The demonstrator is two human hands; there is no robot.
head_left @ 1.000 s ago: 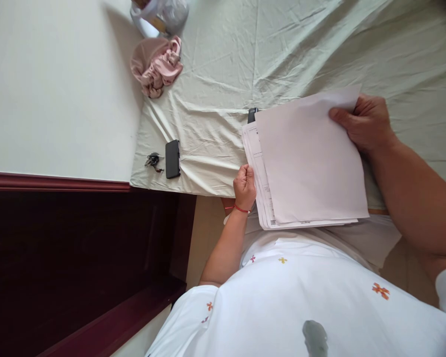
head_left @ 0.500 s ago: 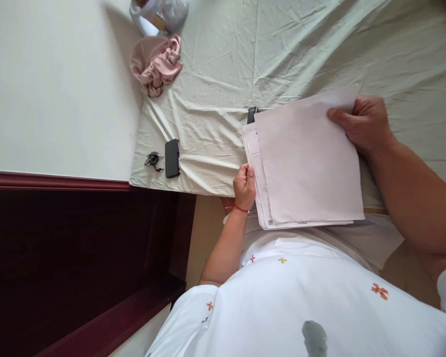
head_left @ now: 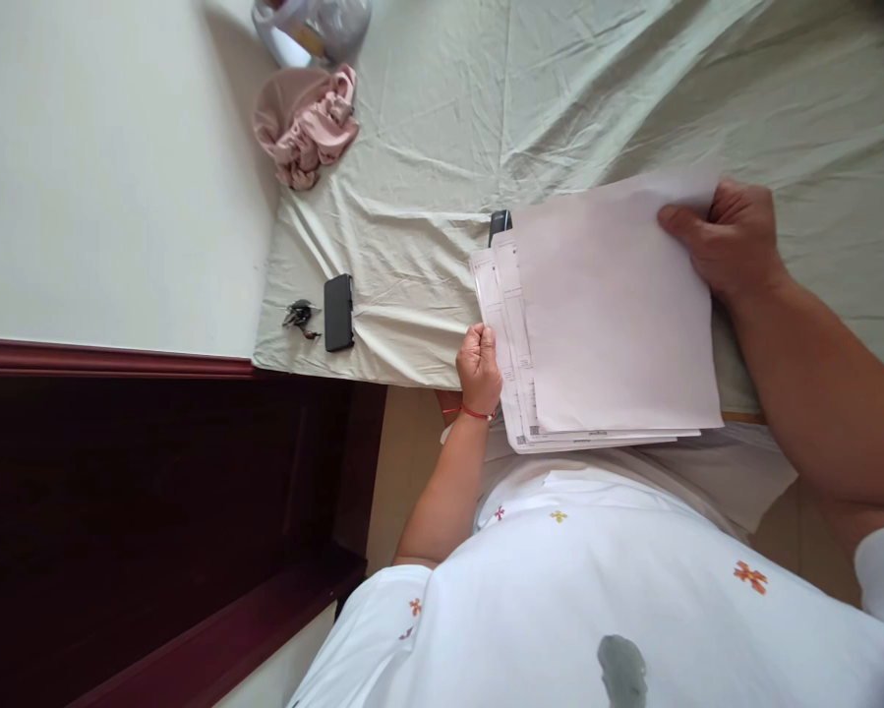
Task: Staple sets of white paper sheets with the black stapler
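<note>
A stack of printed paper sheets (head_left: pixel 495 290) is held over the near edge of the cloth-covered surface. My left hand (head_left: pixel 480 369), with a red string at the wrist, is closed on the stack's left edge. On top lies a blank-faced sheet of paper (head_left: pixel 611 315), set off to the right of the printed ones. My right hand (head_left: pixel 740 236) pinches its upper right corner, thumb on top and fingers hidden beneath. Between the two, another printed sheet (head_left: pixel 515 305) shows as a narrow strip. A small dark object (head_left: pixel 499 225) peeks out behind the papers' upper left corner.
Pale green cloth (head_left: pixel 427 285) with wrinkles covers the surface. On its left part are a black phone (head_left: pixel 338 313), a bunch of keys (head_left: pixel 299 314), a crumpled pink cloth (head_left: pixel 305 128) and a plastic bag (head_left: pixel 324 28). A white wall (head_left: pixel 117 167) and dark red wooden panel (head_left: pixel 153 492) border the left.
The top sheet has slid slightly right and up with my right hand. My left hand has shifted a little left with the stack, and the printed sheets are more fanned out.
</note>
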